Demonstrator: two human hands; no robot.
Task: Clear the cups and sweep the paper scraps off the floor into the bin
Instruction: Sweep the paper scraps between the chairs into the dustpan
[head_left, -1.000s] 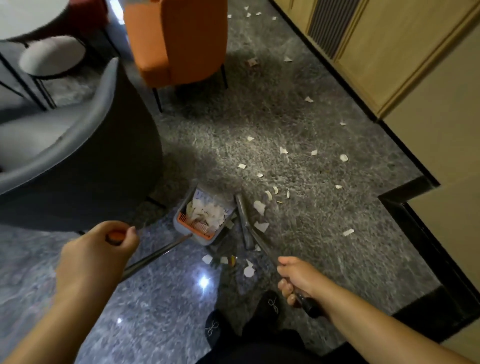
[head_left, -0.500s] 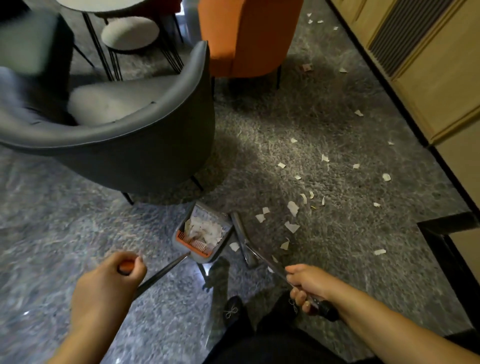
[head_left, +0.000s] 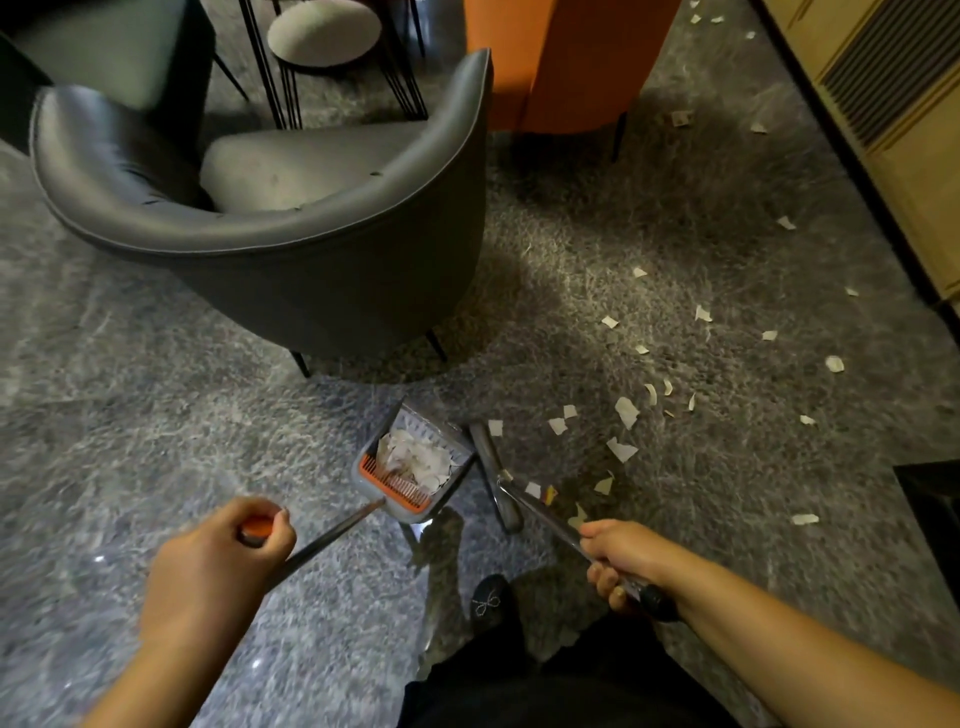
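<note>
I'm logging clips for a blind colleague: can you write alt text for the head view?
A person sweeps torn white paper scraps on a grey floor, the left hand gripping the orange-tipped handle of a grey long-handled dustpan holding scraps, the right hand gripping a dark broom beside it. A dark grey tub armchair stands behind.

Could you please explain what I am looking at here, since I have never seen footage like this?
This is a single view from a camera worn on a person's head, looking down at their own arms; no robot is involved. The left hand grips the long handle of a dustpan already holding paper. The right hand grips a broom beside it. Paper scraps lie scattered on the grey floor, near a grey armchair and an orange chair.
</note>
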